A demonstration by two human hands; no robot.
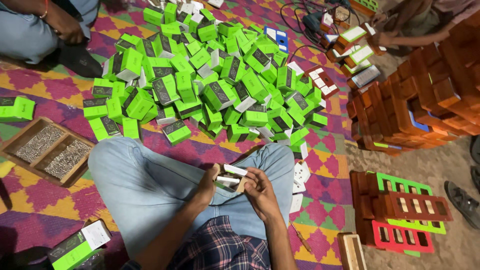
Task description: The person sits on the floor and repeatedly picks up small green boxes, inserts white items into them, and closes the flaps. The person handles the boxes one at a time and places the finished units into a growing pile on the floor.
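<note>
I sit cross-legged in blue jeans on a patterned mat. My left hand (pixel 207 186) and my right hand (pixel 260 190) meet over my lap, both gripping a small white socket part (pixel 229 176) set in a wooden frame. The fingers of each hand wrap its ends. Just ahead of my knees lies a big heap of green and white small boxes (pixel 210 75). A few white socket plates (pixel 300 175) lie on the mat beside my right knee.
A wooden tray (pixel 12 148) of screws sits left. Stacks of brown wooden boxes (pixel 425 95) and red, green and brown frames (pixel 405 210) stand right. Other people sit top left (pixel 60 22) and top right (pixel 400 22). A screwdriver (pixel 301 239) lies by my right arm.
</note>
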